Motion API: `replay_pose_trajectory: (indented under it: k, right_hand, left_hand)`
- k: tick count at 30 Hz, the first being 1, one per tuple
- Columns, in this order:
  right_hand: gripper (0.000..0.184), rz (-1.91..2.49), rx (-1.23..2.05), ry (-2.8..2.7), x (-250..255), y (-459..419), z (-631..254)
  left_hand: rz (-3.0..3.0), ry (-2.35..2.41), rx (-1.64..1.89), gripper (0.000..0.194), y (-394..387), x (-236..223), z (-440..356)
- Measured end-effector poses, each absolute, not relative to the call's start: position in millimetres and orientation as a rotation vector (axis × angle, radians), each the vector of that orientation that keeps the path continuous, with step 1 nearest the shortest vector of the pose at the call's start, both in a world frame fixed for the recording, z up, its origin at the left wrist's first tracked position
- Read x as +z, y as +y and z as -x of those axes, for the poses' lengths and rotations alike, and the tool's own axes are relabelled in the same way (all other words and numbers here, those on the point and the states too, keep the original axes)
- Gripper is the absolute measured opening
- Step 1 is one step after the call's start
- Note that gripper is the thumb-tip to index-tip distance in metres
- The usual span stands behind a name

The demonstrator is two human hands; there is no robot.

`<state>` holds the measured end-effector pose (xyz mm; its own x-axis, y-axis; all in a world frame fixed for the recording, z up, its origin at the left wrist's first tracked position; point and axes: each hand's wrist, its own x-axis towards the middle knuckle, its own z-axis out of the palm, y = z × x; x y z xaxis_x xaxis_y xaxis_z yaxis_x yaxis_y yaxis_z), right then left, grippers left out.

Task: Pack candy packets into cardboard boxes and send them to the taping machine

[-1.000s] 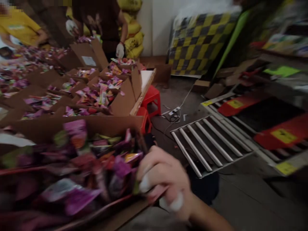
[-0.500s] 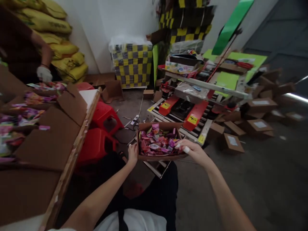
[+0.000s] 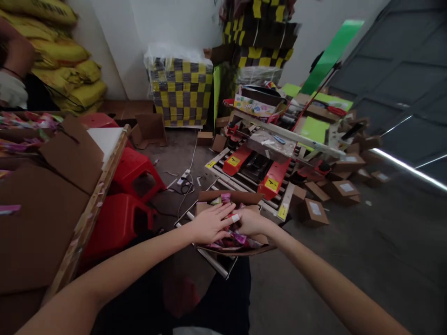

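Observation:
An open cardboard box (image 3: pixel 244 198) full of small pink and purple wrapped packets (image 3: pixel 239 237) sits in front of me on a short roller conveyor end (image 3: pixel 213 263). My left hand (image 3: pixel 212 224) lies flat over the packets with its fingers spread. Close beside it, my right hand (image 3: pixel 250 221) reaches down into the box from the right, touching the packets. A white wrap is on one of its fingers. The right fingertips are partly hidden, so whether they grip a packet is unclear.
At left, a wooden-edged table (image 3: pixel 87 218) bears large open cartons (image 3: pixel 42 223) of packets, with red stools (image 3: pixel 134 174) beside it. Ahead stands a red-armed carton-sealing machine (image 3: pixel 275 172). Small boxes (image 3: pixel 312 211) are heaped at right. Another person's gloved hand (image 3: pixel 12 90) shows far left.
My left hand has left the box's left side and come onto the packets. My right hand has moved inward from the right edge. The view has turned right.

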<state>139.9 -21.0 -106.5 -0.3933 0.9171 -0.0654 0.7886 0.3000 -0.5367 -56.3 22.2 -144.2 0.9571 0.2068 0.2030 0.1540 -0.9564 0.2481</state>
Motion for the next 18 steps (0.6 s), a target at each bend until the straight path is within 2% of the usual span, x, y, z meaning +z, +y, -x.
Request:
replay_pose_trajectory:
  k: [3, 6, 8, 11, 13, 18]
  right_hand:
    - [0.031, 1.558, 0.886, -2.37, -89.8, -29.2, -148.6]
    - [0.043, 1.633, 1.007, -2.204, -73.2, -55.3, -152.6]
    - [0.045, 1.724, 0.805, -2.021, -72.5, -81.9, -145.7]
    - [0.042, 1.929, 0.176, -1.7, -89.1, -115.4, -121.9]
    - [0.045, 2.047, -0.109, -1.502, -106.4, -119.2, -105.7]
    - [0.059, 2.206, -0.166, -1.376, -131.5, -70.1, -95.4]
  left_hand:
    - [-2.908, 0.341, 0.273, 0.065, 24.0, -152.7, 49.2]
    - [-2.898, 0.402, 0.189, 0.057, 23.5, -157.6, 46.4]
    - [-2.872, 0.461, 0.149, 0.054, 20.3, -156.1, 42.6]
    - [-2.796, 0.611, 0.141, 0.055, 9.9, -151.7, 33.0]
    - [-2.72, 0.706, 0.148, 0.056, 0.8, -150.4, 26.2]
    - [-2.507, 0.828, 0.14, 0.057, -10.6, -154.4, 16.2]
